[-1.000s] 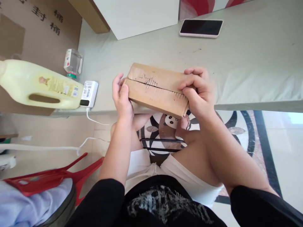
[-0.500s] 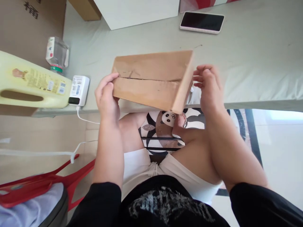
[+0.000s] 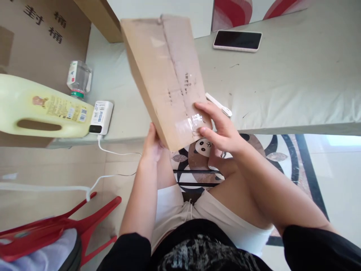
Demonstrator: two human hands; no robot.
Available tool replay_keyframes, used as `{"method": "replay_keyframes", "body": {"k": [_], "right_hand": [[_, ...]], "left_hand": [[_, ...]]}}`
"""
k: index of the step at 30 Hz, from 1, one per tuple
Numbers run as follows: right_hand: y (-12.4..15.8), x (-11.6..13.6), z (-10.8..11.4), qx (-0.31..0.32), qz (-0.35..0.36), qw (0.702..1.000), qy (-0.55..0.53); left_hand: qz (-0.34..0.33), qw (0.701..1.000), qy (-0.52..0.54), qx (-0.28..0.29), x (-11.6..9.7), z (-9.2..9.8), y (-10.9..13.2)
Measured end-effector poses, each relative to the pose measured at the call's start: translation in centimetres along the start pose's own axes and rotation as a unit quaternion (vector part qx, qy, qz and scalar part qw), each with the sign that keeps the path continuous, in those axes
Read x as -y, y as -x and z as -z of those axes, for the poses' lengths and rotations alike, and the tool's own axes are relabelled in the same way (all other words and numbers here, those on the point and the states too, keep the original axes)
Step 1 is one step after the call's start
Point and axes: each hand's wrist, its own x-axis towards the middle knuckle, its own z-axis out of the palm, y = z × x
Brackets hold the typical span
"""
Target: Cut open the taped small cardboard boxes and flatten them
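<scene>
A brown cardboard box is held tilted above the near edge of the table, its taped seam and dark handwritten-looking marks facing up. My left hand grips its lower left corner, the thumb against the side and the other fingers hidden beneath. My right hand is closed on the lower right end, with fingers lying over the taped face. Just behind the box's right side, a white slim object, perhaps a box cutter, rests on the table, partly hidden.
A phone lies at the back of the cloth-covered table. On the left stand a yellow jug, a clear bottle, a white power bank with a cable, and a large carton. A red chair is below left.
The box has turned from lying crosswise to pointing away from me, showing its taped, marked face. My right hand, earlier apart from the box, now holds it.
</scene>
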Motion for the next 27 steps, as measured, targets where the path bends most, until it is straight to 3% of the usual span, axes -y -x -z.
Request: {"method": "replay_keyframes", "body": {"k": [3,5,7,9,10,12,13,14,18,27], "right_hand": [[0.1,0.0,0.1,-0.064,-0.039,0.997,0.004],[0.0,0.1,0.2,-0.086,-0.063,0.994,0.009],[0.0,0.2,0.3,-0.083,-0.061,0.995,0.008],[0.0,0.3,0.3,-0.071,-0.046,0.996,0.003],[0.0,0.3,0.2,-0.064,-0.038,0.997,-0.001],[-0.1,0.4,0.0,-0.051,-0.025,0.998,-0.009],[-0.1,0.4,-0.1,-0.047,-0.022,0.999,-0.011],[-0.1,0.4,-0.2,-0.045,-0.021,0.999,-0.012],[0.0,0.3,-0.6,-0.043,-0.035,0.998,0.0],[0.0,0.5,-0.6,-0.045,-0.028,0.998,0.013]], "left_hand": [[0.135,0.984,-0.108,0.048,0.9,0.4,1.1],[0.133,0.978,-0.154,0.034,1.1,1.0,1.5],[0.0,0.982,-0.17,-0.081,0.6,1.4,1.7],[-0.207,0.94,-0.179,-0.204,-0.8,1.4,1.7],[-0.3,0.91,-0.192,-0.212,-1.7,1.3,1.6],[-0.424,0.861,-0.239,-0.145,-3.8,0.6,1.2],[-0.455,0.842,-0.268,-0.113,-4.7,0.2,0.8],[-0.468,0.827,-0.299,-0.086,-5.4,-0.1,0.4],[-0.41,0.822,-0.394,0.014,-6.2,-0.8,-1.3],[-0.395,0.828,-0.398,-0.001,-5.0,-0.3,-1.3]]}}
